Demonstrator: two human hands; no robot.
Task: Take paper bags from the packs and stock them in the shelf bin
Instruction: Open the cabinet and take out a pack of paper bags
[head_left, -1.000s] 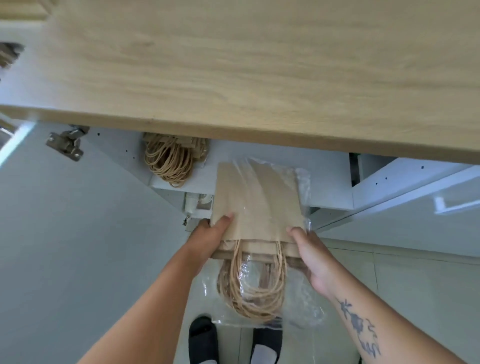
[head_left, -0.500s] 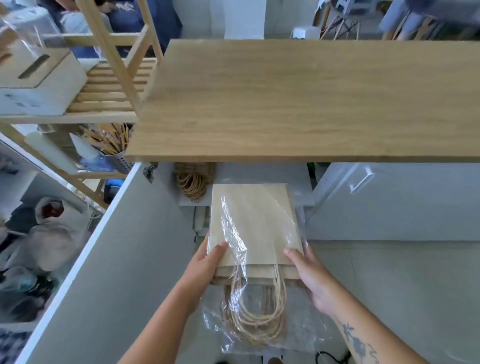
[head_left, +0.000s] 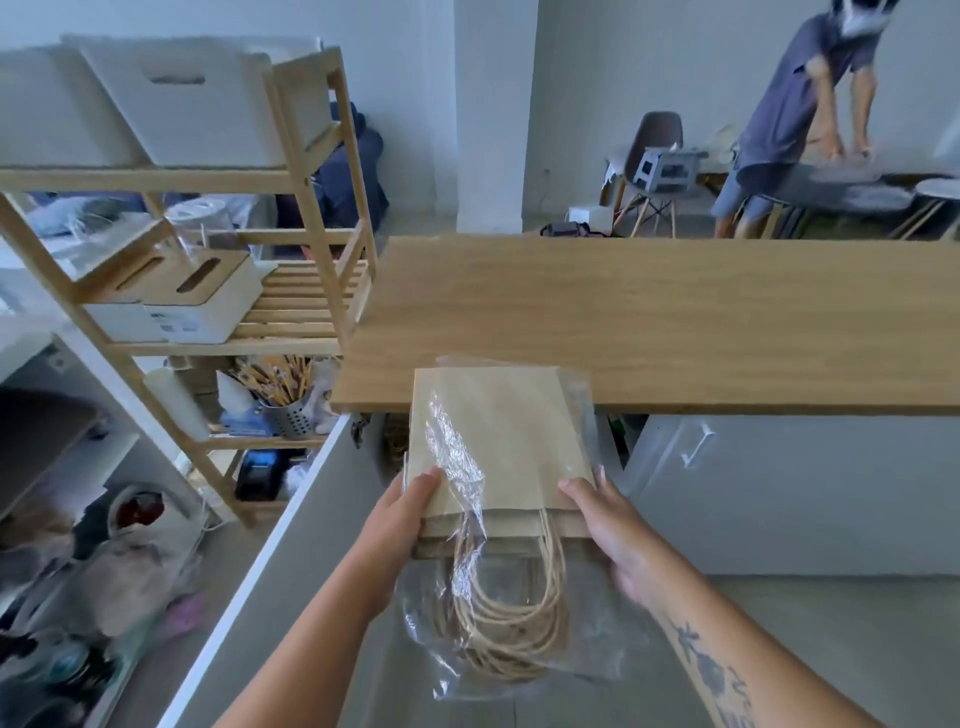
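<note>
I hold a pack of flat brown paper bags (head_left: 514, 441) in clear plastic wrap in front of me, its far end level with the front edge of the wooden counter (head_left: 649, 322). My left hand (head_left: 402, 512) grips the pack's left side, thumb on top. Gripping its right side is my right hand (head_left: 605, 519). The bags' twisted paper handles (head_left: 506, 618) hang toward me inside the loose wrap. A few more bag handles (head_left: 396, 441) show in the open cabinet under the counter, mostly hidden by the pack.
A wooden shelf rack (head_left: 218, 291) stands at left with white bins (head_left: 208, 98), boxes and a metal cup of pencils (head_left: 283, 400). The open white cabinet door (head_left: 291, 561) is beside my left arm. Another person (head_left: 810, 104) works at a table at back right.
The view has tilted up from the cabinet interior to the room. The pack has come out of the cabinet and up to the counter edge, both hands still gripping it.
</note>
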